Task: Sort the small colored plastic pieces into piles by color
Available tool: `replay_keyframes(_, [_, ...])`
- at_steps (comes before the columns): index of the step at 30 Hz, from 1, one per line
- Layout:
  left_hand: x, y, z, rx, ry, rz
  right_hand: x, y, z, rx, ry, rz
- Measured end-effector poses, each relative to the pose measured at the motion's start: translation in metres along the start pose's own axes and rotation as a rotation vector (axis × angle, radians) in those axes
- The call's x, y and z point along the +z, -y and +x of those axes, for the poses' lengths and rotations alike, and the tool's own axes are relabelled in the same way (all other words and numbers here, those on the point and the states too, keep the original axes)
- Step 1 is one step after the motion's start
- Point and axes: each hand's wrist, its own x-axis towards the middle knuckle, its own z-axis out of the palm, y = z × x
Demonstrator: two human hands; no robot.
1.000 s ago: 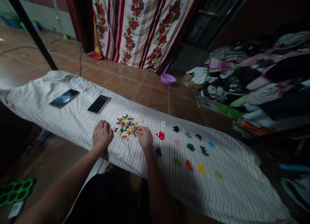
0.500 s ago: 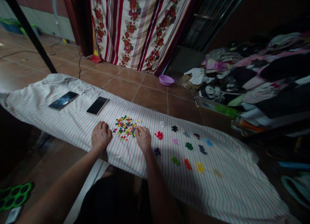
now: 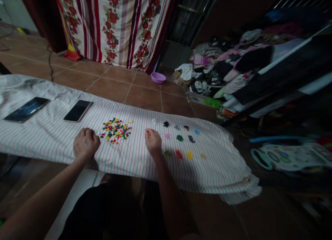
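Note:
My left hand rests closed on the striped cloth, just left of a mixed pile of small coloured pieces. Over the cloth, right of that pile, my right hand has its fingers pinched together; whatever they hold is too small to make out. It covers the place of the red group. Sorted groups lie to its right: white pieces, black pieces, pink pieces, dark green pieces, orange-red pieces, yellow pieces and light blue pieces.
Two phones lie on the cloth at left, a dark phone and a white-edged phone. Beyond, a purple basin stands on the tiled floor before a flowered curtain. A heap of clothes is at back right.
My right hand has moved right, away from the mixed pile toward the sorted groups, fingers still pinched. My left hand stays beside the pile. The whole view has turned to the right.

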Motion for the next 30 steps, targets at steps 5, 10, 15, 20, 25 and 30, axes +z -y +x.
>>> replay_keyframes(5, [0.001, 0.001, -0.002, -0.003, -0.032, 0.02, -0.03, -0.026, -0.009, 0.068, -0.094, 0.022])
replay_keyframes(10, [0.001, 0.0, -0.003, -0.006, -0.044, 0.022, -0.055, -0.057, -0.017, 0.159, -0.208, 0.012])
replay_keyframes(15, [0.005, 0.003, -0.003, -0.015, -0.064, 0.026, -0.074, -0.087, -0.023, 0.216, -0.334, -0.016])
replay_keyframes(20, [0.007, 0.003, -0.004, -0.02, -0.088, 0.015, -0.091, -0.115, -0.032, 0.264, -0.433, -0.056])
replay_keyframes(25, [0.0, -0.002, -0.004, -0.03, -0.053, 0.004, -0.122, -0.144, -0.052, 0.443, -0.551, -0.155])
replay_keyframes(30, [-0.005, -0.005, -0.004, -0.036, -0.063, -0.083, -0.153, -0.167, -0.082, 0.534, -0.616, -0.234])
